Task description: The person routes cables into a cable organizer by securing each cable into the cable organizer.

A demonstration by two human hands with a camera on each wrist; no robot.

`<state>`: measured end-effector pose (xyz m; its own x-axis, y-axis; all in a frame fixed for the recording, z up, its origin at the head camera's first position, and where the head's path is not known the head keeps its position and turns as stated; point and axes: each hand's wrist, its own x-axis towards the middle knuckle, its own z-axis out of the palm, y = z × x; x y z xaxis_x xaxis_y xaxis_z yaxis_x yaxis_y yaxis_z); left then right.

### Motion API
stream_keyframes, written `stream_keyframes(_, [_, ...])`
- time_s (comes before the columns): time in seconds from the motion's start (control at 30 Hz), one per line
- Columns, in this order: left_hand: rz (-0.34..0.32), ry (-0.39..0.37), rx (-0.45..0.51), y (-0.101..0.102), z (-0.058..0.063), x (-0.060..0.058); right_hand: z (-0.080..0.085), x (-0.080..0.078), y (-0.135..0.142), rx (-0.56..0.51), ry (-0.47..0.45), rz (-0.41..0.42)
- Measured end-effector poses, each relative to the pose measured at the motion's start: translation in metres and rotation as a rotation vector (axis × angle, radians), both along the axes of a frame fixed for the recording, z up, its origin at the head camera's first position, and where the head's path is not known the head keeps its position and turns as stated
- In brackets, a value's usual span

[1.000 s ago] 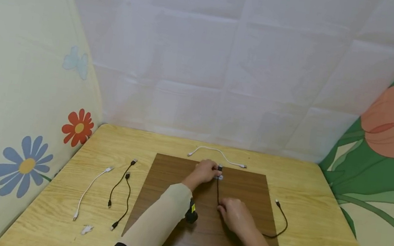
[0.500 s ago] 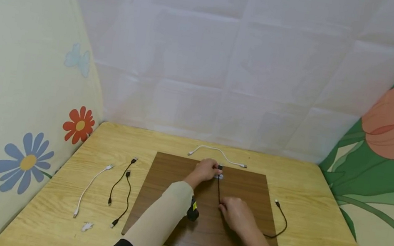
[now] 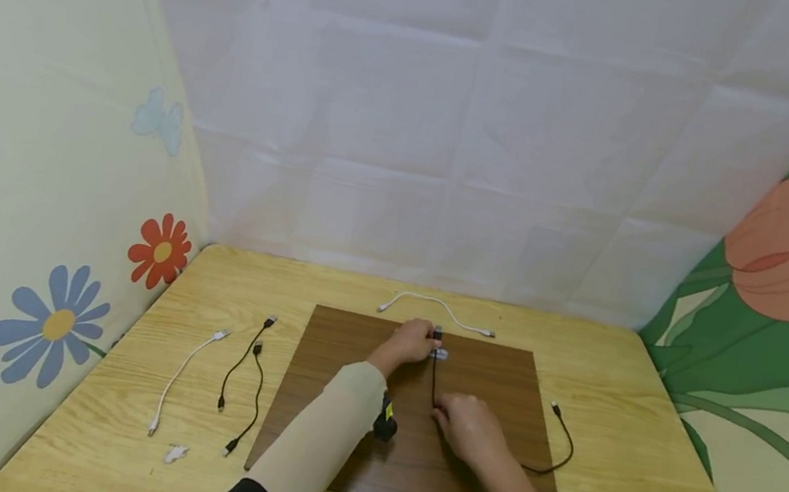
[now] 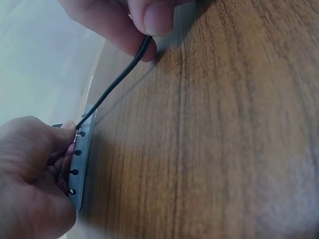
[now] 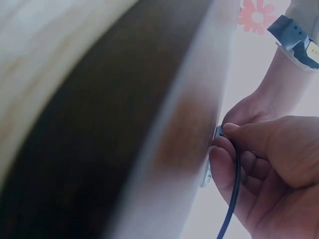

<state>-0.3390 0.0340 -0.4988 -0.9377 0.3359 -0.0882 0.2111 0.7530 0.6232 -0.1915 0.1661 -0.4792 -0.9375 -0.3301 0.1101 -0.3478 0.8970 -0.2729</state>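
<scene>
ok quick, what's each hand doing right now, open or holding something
Left hand: closed, holding the black cable near its far end.
Right hand: closed, pinching the black cable nearer the person.

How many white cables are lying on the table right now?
2: the left white cable lies to the left of the brown board, the far white cable behind it. The held cable is black. Others may be hidden from view.
</scene>
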Motion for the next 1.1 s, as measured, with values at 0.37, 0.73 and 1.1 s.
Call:
stream_keyframes(0.37, [-0.013,-0.039,0.155,-0.006,-0.003,0.000,-0.002,0.000,0.002,-0.038,-0.005,0.007])
stream_keyframes(0.73, [0.015,0.056,0.017,0.003,-0.002,0.005,0.001,0.003,0.008,-0.012,-0.012,-0.030])
stream_keyframes(1.1, [0.055,0.063,-0.024,0.006,-0.001,0.007,-0.003,0.003,0.007,0.076,0.054,-0.024])
